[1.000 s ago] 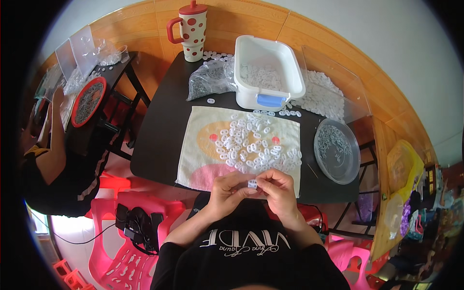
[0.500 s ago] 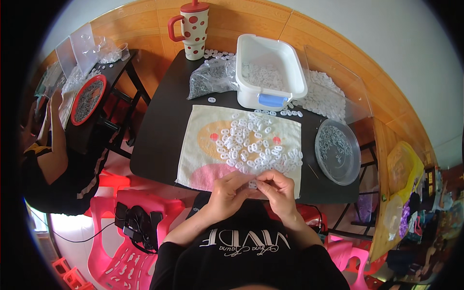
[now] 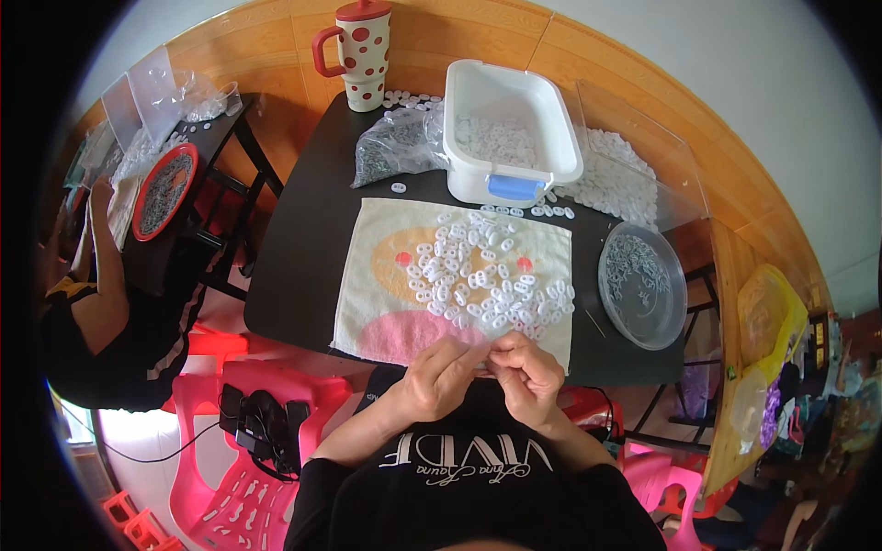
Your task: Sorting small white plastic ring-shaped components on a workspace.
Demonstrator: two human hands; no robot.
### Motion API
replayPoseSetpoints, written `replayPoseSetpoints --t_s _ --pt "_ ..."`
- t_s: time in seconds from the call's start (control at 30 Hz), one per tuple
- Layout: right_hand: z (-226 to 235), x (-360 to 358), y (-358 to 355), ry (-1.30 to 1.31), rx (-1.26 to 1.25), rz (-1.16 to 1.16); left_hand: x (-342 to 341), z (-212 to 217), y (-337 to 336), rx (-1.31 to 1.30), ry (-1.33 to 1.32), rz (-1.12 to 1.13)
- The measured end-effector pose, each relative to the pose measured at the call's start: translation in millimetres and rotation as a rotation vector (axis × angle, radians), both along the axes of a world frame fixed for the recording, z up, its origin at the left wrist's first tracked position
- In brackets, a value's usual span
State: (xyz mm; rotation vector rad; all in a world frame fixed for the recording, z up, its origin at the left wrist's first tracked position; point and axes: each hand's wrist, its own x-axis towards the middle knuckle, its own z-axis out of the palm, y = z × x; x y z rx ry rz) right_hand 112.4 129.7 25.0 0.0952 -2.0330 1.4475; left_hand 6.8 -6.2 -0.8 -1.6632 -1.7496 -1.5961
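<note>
My left hand [image 3: 439, 375] and my right hand [image 3: 525, 375] meet at the near edge of a patterned towel [image 3: 367, 317], fingers closed in a pinch. Between the fingertips sits a small white oval plastic piece [image 3: 480, 365], mostly hidden by them. Just beyond the hands, many loose white oval plastic pieces [image 3: 450, 266] with two holes lie heaped on the towel. To the right is a round clear tray [image 3: 678, 317] containing small grey pins [image 3: 636, 266]. A thin needle-like stick [image 3: 595, 321] lies between towel and tray.
A white bin [image 3: 464, 184] with a blue latch holds more white pieces. Beside it are a plastic bag [image 3: 390, 147] of grey parts, a dotted tumbler [image 3: 363, 60] and a clear box [image 3: 625, 184]. At left, another person's arm [image 3: 108, 262] is near a red tray [image 3: 140, 216].
My fingers have closed further over the white oval piece, which showed more plainly before. Both hands sit slightly lower, and the view has shifted a little.
</note>
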Motion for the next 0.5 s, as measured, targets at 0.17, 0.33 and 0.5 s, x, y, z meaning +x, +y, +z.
replayPoseSetpoints --t_s 0.17,0.33,0.5 --pt "0 0 -2 0.047 0.035 -0.015 1 -5 0 0.06 0.041 0.011" --pt "-1 3 -2 -0.013 0.021 0.003 0 -5 -1 -0.002 -0.048 -0.023" --pt "-13 3 2 -0.249 -0.691 0.152 -4 -1 -1 -0.086 -0.294 -0.081"
